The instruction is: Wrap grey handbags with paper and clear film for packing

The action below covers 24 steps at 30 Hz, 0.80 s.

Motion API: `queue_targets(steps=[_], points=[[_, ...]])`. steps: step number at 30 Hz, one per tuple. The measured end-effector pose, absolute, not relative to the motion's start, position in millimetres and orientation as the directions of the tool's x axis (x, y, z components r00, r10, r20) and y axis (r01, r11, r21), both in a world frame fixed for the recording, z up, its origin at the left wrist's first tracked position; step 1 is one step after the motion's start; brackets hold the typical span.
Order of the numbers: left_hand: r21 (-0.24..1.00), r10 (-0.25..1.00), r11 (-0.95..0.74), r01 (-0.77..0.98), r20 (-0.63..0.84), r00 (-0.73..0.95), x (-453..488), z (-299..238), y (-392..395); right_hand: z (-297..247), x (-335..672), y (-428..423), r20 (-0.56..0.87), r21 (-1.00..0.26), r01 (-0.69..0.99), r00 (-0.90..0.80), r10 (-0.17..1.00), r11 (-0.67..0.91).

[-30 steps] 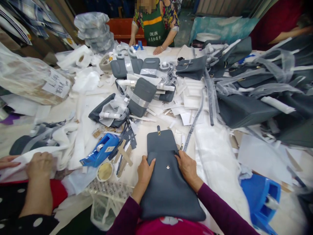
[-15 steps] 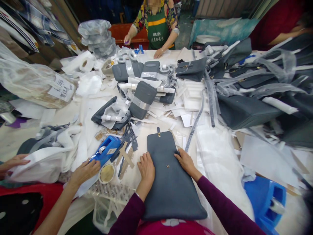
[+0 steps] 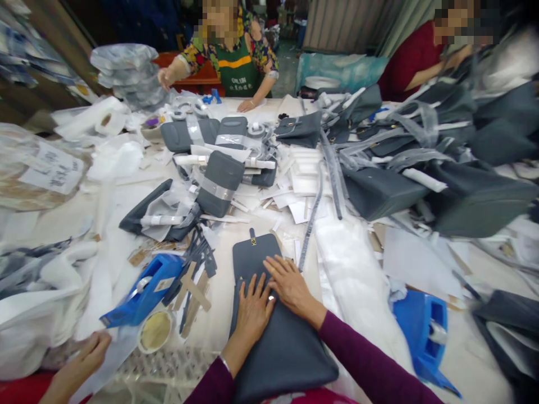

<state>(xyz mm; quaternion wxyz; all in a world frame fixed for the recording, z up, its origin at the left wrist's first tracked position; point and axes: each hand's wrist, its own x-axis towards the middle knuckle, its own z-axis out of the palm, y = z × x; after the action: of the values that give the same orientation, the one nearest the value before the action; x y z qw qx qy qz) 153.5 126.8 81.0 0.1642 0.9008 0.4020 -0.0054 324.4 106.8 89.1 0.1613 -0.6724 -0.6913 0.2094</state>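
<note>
A dark grey leather bag (image 3: pixel 282 348) lies flat on the table right in front of me, its flap (image 3: pixel 252 255) stretched away from me with a small gold clasp at its tip. My left hand (image 3: pixel 252 308) lies open on the middle of the bag, fingers spread. My right hand (image 3: pixel 288 283) lies open beside it, palm down, fingers pointing left across the flap fold. The two hands touch over the bag's snap. Neither hand holds anything.
A blue tape dispenser (image 3: pixel 141 292) and a small round tin (image 3: pixel 155 331) sit at my left. Another blue dispenser (image 3: pixel 425 328) stands at the right. Several grey bags (image 3: pixel 379 191) and white paper scraps cover the table. A neighbour's hand (image 3: pixel 82 359) rests at lower left. Two people work across the table.
My hands have moved from the bag's two sides onto its middle, meeting over the snap. The neighbour's hand has drawn back from the blue dispenser. The camera has turned to the right.
</note>
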Motion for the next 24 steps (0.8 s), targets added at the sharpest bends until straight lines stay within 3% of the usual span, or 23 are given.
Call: queue_targets(steps=[3, 6, 10, 13, 16, 19, 24], points=[[0.240, 0.713, -0.650, 0.721, -0.138, 0.688, 153.6, 72.2, 129.7, 73.0, 331.2, 103.5, -0.155, -0.558, 0.830, -0.090, 0.984, -0.012], [0.187, 0.695, -0.684, 0.705, -0.126, 0.708, 153.4, 63.6, 132.0, 62.0, 342.4, 101.6, -0.136, -0.574, 0.817, -0.031, 0.990, -0.053], [0.105, 0.685, -0.717, 0.689, -0.074, 0.725, 152.0, 54.4, 133.7, 65.8, 372.4, 90.4, -0.078, -0.588, 0.768, 0.259, 0.963, -0.254], [0.041, 0.686, -0.725, 0.687, -0.039, 0.726, 152.2, 48.6, 134.9, 76.6, 432.6, 69.3, -0.068, -0.520, 0.687, 0.559, 0.826, -0.507], [-0.023, 0.690, -0.723, 0.690, -0.002, 0.723, 154.6, 45.9, 135.5, 94.1, 521.4, 33.7, -0.034, -0.425, 0.591, 0.747, 0.664, -0.686], [-0.058, 0.712, -0.700, 0.711, 0.019, 0.702, 157.8, 47.8, 134.8, 111.3, 600.0, -8.3, -0.032, -0.341, 0.522, 0.825, 0.565, -0.782], [-0.198, 0.703, -0.705, 0.682, -0.068, 0.707, 160.8, 55.9, 132.6, 111.1, 637.2, -47.0, -0.128, -0.211, 0.527, 0.820, 0.557, -0.823]])
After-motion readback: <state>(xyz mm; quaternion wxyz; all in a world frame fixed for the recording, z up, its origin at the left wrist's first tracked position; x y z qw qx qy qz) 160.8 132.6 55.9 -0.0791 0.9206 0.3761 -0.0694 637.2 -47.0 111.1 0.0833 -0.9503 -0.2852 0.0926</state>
